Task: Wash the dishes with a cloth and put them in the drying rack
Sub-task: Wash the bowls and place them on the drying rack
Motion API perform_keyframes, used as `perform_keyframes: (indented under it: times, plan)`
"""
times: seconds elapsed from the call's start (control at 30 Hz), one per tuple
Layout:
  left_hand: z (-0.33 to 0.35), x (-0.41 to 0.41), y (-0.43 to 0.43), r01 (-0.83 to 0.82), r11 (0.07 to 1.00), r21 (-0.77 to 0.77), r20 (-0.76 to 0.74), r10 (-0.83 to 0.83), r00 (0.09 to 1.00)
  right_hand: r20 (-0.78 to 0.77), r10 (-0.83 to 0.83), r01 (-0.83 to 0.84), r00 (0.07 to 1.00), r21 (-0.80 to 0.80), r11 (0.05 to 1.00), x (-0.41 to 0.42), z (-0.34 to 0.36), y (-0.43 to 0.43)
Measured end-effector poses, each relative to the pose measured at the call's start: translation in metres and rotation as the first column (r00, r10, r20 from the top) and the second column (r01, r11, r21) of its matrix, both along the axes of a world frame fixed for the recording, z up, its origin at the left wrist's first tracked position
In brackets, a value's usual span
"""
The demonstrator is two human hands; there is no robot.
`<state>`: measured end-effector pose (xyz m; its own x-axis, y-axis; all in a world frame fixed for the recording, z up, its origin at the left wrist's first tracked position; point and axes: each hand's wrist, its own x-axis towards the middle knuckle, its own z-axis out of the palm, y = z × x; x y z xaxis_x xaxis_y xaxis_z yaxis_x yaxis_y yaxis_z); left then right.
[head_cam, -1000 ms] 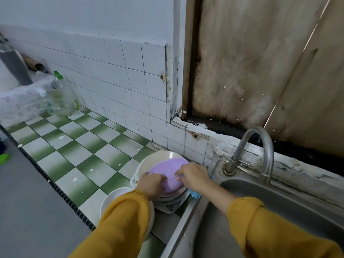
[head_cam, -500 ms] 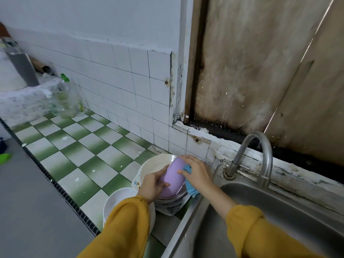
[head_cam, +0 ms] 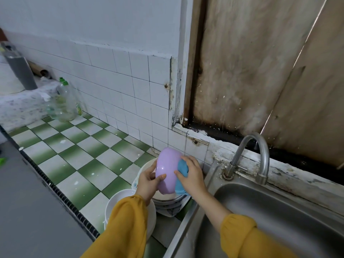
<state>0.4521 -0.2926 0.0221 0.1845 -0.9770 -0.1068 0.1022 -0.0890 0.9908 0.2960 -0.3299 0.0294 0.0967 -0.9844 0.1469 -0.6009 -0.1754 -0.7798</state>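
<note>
A purple plastic bowl [head_cam: 167,168] is tipped on its side above a stack of white dishes [head_cam: 167,202] beside the sink. My left hand [head_cam: 148,180] grips the bowl's left rim, thumb on its outer wall. My right hand [head_cam: 192,175] holds a blue cloth [head_cam: 181,175] pressed against the bowl's right side. A second stack of white bowls [head_cam: 121,200] sits nearer to me, partly hidden by my left sleeve.
A steel sink [head_cam: 275,216] with a curved tap [head_cam: 251,157] lies to the right. The green-and-white tiled counter [head_cam: 74,146] stretches left to a clear plastic bottle [head_cam: 64,103]. A white tiled wall [head_cam: 121,84] backs the counter. No drying rack is in view.
The purple bowl has gone from lying flat on the stack to lifted and tilted on its side. My right hand with the cloth has moved onto its right side.
</note>
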Motion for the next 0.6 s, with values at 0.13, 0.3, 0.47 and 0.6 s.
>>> perform_keyframes:
  times: [0.13,0.3,0.47,0.6]
  plan:
    - [0.006,-0.004,0.007,-0.055,0.998,0.018,-0.112,0.056,0.992,0.207,-0.041,0.049,0.977,-0.033,0.998,0.002,0.005,0.006]
    - [0.021,-0.016,0.017,-0.097,0.993,-0.06,-0.079,0.092,0.993,0.484,-0.072,0.24,0.872,-0.295,0.925,0.001,0.029,0.026]
    - [0.05,-0.042,0.04,-0.074,0.976,-0.204,-0.2,0.032,0.979,-0.019,0.123,-0.114,0.992,-0.536,0.836,0.0,0.046,0.048]
    - [0.069,-0.055,0.063,-0.041,0.947,-0.319,-0.125,0.001,0.992,0.421,-0.179,0.244,0.889,-0.105,0.964,-0.021,0.078,0.045]
